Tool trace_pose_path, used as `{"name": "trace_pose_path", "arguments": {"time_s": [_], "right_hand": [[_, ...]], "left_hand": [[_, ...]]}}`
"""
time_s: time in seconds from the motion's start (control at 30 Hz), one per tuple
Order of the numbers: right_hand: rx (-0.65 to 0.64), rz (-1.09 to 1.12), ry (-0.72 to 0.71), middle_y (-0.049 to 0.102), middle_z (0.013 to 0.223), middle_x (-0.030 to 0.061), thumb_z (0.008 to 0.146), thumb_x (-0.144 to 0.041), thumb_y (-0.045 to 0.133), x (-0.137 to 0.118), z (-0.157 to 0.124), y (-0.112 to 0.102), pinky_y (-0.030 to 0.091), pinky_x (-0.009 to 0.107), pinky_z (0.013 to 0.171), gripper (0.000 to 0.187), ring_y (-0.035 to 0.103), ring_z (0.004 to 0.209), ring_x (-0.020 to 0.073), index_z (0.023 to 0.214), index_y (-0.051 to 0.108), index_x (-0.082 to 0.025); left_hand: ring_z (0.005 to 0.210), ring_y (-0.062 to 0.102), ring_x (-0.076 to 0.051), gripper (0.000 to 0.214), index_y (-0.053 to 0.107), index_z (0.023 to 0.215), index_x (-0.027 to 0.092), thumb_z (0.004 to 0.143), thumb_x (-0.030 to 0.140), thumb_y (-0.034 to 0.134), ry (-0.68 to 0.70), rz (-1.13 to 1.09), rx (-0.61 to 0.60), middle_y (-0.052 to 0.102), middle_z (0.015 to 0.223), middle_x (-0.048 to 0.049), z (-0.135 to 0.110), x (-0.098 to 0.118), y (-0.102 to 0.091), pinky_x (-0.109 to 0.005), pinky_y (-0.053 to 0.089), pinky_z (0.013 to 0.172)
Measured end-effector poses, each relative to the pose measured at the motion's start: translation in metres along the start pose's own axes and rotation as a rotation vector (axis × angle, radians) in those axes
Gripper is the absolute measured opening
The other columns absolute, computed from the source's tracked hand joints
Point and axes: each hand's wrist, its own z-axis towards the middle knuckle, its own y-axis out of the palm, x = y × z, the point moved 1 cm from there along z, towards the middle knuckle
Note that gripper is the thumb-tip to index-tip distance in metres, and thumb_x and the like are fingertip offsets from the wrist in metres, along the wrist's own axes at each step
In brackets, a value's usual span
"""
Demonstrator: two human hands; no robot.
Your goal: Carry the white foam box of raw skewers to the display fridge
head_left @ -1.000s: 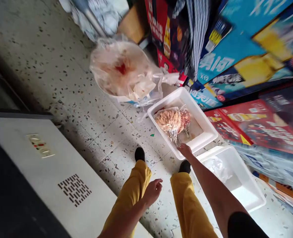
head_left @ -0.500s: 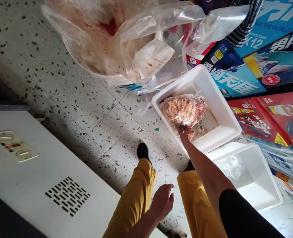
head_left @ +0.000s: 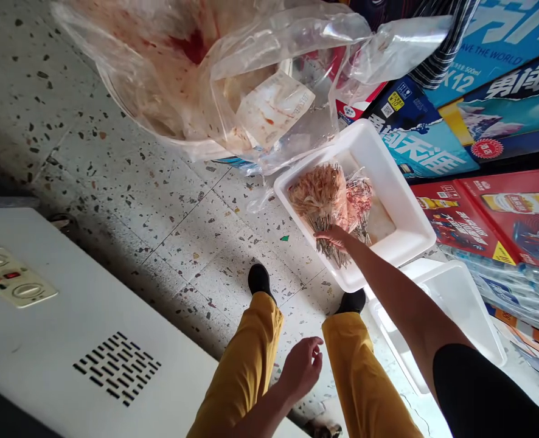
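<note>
The right hand point(head_left: 336, 236) reaches down into the shallow white foam tray point(head_left: 404, 240) at the centre right of the frame. Its fingers are curled over the bare stick ends of a plastic-wrapped bundle of brownish meat skewers point(head_left: 319, 191). The bundle lies tilted in the left part of that tray, meat end toward the top of the frame, with a smaller reddish bundle just beside it. A few sticks poke out below the hand, over the tray's near rim.

The left hand point(head_left: 302, 368) hangs at the bottom centre between the two legs of the mustard-yellow trousers point(head_left: 246, 371), fingers loosely bent and holding nothing.

A second white foam tray point(head_left: 482, 322) sits just beside the first, toward the lower right, partly behind the right arm. A large clear plastic bag smeared with red point(head_left: 196, 73) fills the upper middle (what is inside is hard to make out). Printed blue and red drink cartons point(head_left: 427, 149) stack along the right edge. A white appliance top with two knobs and a vent grille point(head_left: 69, 340) occupies the lower left, on the speckled terrazzo floor point(head_left: 160, 201).
</note>
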Motion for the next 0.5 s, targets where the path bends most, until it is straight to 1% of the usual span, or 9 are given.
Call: {"name": "trace_pose_path", "arguments": {"time_s": [0.07,0.1,0.17,0.2,0.3,0.4,0.47,0.5], "right_hand": [[0.016,0.074,0.005,0.065,0.064,0.0040,0.070,-0.017,0.081,0.004,0.000,0.018,0.053,0.029,0.058,0.025,0.063,0.061,0.0170,0.075,0.057,-0.016],[0.039,0.084,-0.003,0.066,0.065,0.0045,0.075,-0.018,0.077,0.008,0.000,0.025,0.054,0.029,0.058,0.021,0.064,0.061,0.0168,0.077,0.056,-0.016],[0.099,0.070,-0.031,0.067,0.067,0.0037,0.083,-0.020,0.071,0.017,0.001,0.033,0.053,0.027,0.054,0.015,0.062,0.057,0.0143,0.080,0.057,-0.016],[0.124,0.053,-0.043,0.067,0.068,0.0038,0.085,-0.022,0.069,0.022,0.002,0.034,0.053,0.026,0.053,0.013,0.062,0.057,0.0134,0.081,0.058,-0.016],[0.186,-0.051,-0.065,0.070,0.073,0.0064,0.085,-0.027,0.071,0.032,0.007,0.024,0.053,0.025,0.056,0.016,0.064,0.063,0.0152,0.084,0.062,-0.014],[0.308,-0.212,-0.071,0.073,0.085,0.0103,0.076,-0.032,0.080,0.040,0.011,0.008,0.056,0.031,0.068,0.028,0.068,0.082,0.0226,0.092,0.064,-0.014],[0.389,-0.308,-0.084,0.073,0.095,0.0123,0.069,-0.033,0.086,0.045,0.011,0.000,0.055,0.035,0.077,0.039,0.067,0.096,0.0278,0.096,0.064,-0.015],[0.407,-0.341,-0.097,0.073,0.097,0.0119,0.066,-0.033,0.088,0.047,0.009,-0.004,0.055,0.036,0.080,0.042,0.067,0.098,0.0289,0.096,0.065,-0.016]], "left_hand": [[0.099,0.066,-0.024,0.042,0.066,0.122,0.014,0.091,0.022,0.040,-0.021,-0.013,-0.002,0.072,0.111,-0.0134,0.001,0.002,-0.003,-0.040,0.051,0.096],[0.101,0.066,-0.024,0.042,0.066,0.123,0.013,0.092,0.023,0.039,-0.031,-0.018,-0.006,0.071,0.113,-0.0143,0.002,0.003,-0.003,-0.041,0.051,0.096],[0.105,0.065,-0.025,0.044,0.065,0.125,0.012,0.093,0.025,0.038,-0.044,-0.020,-0.016,0.070,0.117,-0.0162,0.003,0.004,-0.004,-0.041,0.051,0.096],[0.106,0.065,-0.026,0.044,0.065,0.125,0.012,0.093,0.026,0.039,-0.044,-0.021,-0.021,0.070,0.117,-0.0168,0.004,0.004,-0.004,-0.041,0.051,0.096],[0.108,0.065,-0.025,0.044,0.066,0.125,0.012,0.092,0.026,0.040,-0.042,-0.016,-0.040,0.070,0.118,-0.0166,0.005,0.004,-0.002,-0.040,0.051,0.096],[0.109,0.065,-0.025,0.045,0.066,0.125,0.012,0.092,0.028,0.040,-0.050,-0.001,-0.033,0.070,0.118,-0.0162,0.005,0.004,-0.001,-0.040,0.051,0.097],[0.108,0.065,-0.025,0.047,0.065,0.125,0.011,0.093,0.031,0.038,-0.052,0.014,-0.028,0.070,0.118,-0.0164,0.005,0.004,0.000,-0.040,0.051,0.097],[0.107,0.065,-0.025,0.048,0.065,0.126,0.011,0.093,0.032,0.037,-0.054,0.021,-0.032,0.070,0.118,-0.0165,0.005,0.004,0.000,-0.040,0.051,0.098]]}}
